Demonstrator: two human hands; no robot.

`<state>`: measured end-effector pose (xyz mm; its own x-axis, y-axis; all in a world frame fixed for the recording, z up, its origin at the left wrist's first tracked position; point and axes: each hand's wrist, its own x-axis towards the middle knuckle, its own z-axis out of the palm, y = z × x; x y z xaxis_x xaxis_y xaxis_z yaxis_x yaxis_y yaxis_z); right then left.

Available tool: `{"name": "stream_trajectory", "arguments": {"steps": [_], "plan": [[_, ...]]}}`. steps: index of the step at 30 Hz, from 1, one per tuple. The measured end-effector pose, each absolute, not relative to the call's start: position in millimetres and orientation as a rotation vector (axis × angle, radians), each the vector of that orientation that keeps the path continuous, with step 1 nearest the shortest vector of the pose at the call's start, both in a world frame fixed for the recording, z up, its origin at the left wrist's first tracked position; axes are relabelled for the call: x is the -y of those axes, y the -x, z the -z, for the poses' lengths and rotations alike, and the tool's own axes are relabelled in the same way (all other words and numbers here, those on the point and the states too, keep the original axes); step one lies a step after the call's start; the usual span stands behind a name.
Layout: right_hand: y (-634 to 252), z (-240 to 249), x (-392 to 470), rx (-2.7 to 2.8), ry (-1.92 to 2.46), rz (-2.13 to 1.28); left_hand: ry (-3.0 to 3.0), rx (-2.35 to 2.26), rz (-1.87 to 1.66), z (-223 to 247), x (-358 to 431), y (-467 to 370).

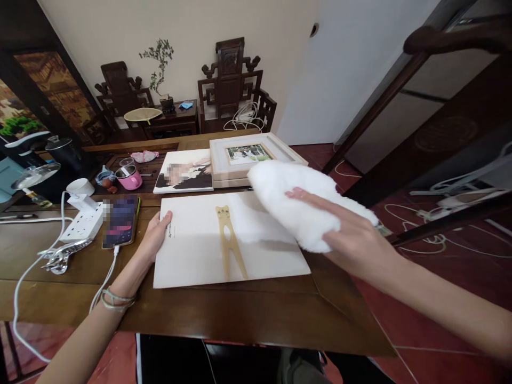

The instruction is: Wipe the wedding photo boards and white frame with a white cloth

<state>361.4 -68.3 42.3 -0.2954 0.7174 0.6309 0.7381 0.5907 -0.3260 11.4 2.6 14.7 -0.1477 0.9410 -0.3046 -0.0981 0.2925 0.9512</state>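
Observation:
A white rectangular panel [192, 250] lies near the table's front edge, with small dark print at its left side. On its face is a tan two-legged piece [229, 240], like the stand on a picture's back. My left hand [158, 234] grips the panel's left edge, thumb on top and the other fingers mostly hidden. In my right hand [356, 234] is a bunched, fluffy white cloth [294, 200], over the panel's right part. Whether the cloth touches the panel I cannot tell.
Behind the panel lie a photo print [186, 170] and a framed photo [248, 154] on a pale box. Leftward are a phone [122, 221] on its cable, a white power strip [84, 221], a pink mug [130, 178] and a black kettle [64, 152]. Dark wooden furniture [452, 133] rises at right.

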Motion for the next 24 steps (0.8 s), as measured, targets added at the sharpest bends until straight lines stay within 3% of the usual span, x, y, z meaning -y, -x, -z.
{"name": "stream_trajectory", "arguments": {"steps": [3,7,13,19,24], "plan": [[-353.0,-33.1,73.0,2.396,0.903,0.134,-0.871,-1.406,-1.119,-14.4,-3.1,-12.0],[-344.0,-14.0,75.9,2.518,0.946,0.2,-0.862,-1.445,-1.059,-15.0,-3.1,-12.6],[-339.6,4.1,74.7,2.568,1.011,0.216,-1.0,-1.395,-0.936,-20.1,2.8,-11.9],[-339.6,12.4,70.4,2.56,1.012,0.213,-1.553,-1.815,-0.974,-17.7,5.0,-5.6],[-340.5,12.1,65.6,2.556,1.001,0.201,-1.712,-1.832,-1.042,-12.2,6.2,-4.3]]}}
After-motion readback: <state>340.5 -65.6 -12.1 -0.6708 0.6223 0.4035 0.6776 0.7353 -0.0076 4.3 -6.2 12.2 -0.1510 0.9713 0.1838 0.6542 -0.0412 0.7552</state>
